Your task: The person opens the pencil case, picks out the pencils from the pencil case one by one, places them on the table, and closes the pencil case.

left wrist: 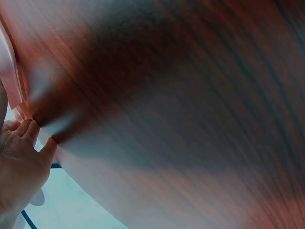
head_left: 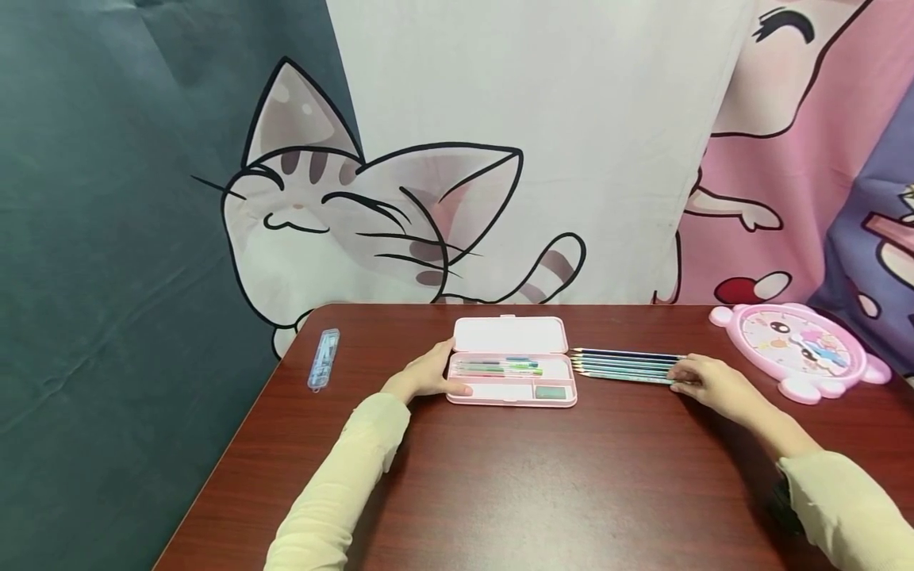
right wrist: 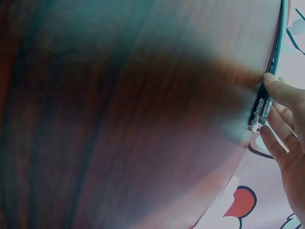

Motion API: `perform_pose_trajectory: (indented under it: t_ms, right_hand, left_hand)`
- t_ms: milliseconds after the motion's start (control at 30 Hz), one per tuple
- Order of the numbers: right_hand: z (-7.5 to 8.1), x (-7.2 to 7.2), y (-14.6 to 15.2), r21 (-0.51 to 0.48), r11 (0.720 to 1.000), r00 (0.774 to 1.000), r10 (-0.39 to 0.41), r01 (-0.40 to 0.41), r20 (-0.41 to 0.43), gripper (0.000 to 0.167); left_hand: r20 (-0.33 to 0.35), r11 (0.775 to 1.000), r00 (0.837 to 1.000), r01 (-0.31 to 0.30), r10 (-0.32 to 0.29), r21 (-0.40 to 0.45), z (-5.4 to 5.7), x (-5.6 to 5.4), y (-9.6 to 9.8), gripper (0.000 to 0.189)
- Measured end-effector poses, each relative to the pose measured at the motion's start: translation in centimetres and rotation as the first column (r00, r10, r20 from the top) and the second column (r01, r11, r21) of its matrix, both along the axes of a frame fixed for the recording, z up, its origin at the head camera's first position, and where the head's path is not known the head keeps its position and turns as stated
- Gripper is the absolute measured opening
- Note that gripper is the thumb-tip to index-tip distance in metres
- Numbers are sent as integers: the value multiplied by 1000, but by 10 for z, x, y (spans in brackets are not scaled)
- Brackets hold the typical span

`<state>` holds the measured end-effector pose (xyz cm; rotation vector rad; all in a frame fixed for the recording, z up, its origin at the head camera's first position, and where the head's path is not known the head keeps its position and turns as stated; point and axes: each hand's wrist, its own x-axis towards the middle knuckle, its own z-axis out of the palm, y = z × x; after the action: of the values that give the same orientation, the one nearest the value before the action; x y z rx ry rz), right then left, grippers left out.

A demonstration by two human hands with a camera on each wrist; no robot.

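A pink pencil case (head_left: pixel 511 403) lies with its lid raised at the middle of the table; pens and a green eraser (head_left: pixel 551 392) are inside. At its left end my left hand (head_left: pixel 426 373) holds the case, thumb at the front corner and fingers along the side. Several blue and green pencils (head_left: pixel 621 366) lie side by side to the right of the case, sharpened tips toward it. My right hand (head_left: pixel 703 383) grips their blunt ends between thumb and fingers. In the right wrist view the thumb presses on a dark pencil (right wrist: pixel 274 59).
A clear blue, narrow plastic case (head_left: pixel 324 360) lies at the table's left edge. To the right of the right hand is a pink animal-shaped clock (head_left: pixel 796 345). Behind the brown table (head_left: pixel 543 484) hangs a cartoon cat curtain (head_left: pixel 607 119).
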<state>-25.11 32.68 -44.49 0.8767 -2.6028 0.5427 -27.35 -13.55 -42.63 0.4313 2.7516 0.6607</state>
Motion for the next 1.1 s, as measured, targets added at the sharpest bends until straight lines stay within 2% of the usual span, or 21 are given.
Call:
perform_pose_trajectory:
  t_ms: [267,567,700,867,933,967,1000,1100]
  right_hand:
    - [1,-2,-4,6,999,999,-33,32,24,22]
    - [2,-14,-42,-130,991,999,-14,20,49,19]
    - [7,-25,-69,-120,992,988,-18,36,151,19]
    - [14,-38,-104,-85,994,939,-41,75,341,37]
    - [17,-42,-120,-82,993,916,-48,87,398,40]
    - [19,-44,-127,-81,992,908,-50,92,417,39]
    - [20,-45,-133,-80,991,899,-59,103,434,38]
    - [25,-48,-151,-69,987,866,-94,147,490,38]
  left_hand:
    - [-4,1000,1000,2,-2,-13,0,0,-1,103]
    - [-5,1000,1000,11,-11,-3,-3,-2,-2,104]
    - [-11,1000,1000,14,-14,21,-4,-3,-2,104]
    - [45,989,999,-24,18,145,-6,-7,-3,91]
    - [40,975,999,-28,20,219,-9,-10,-9,84]
    - [24,964,1000,-25,19,263,-42,-34,-19,81]
    - [0,949,1000,-20,21,313,-49,-40,-24,80]
    - [71,895,993,-119,98,429,-54,-48,-26,75]
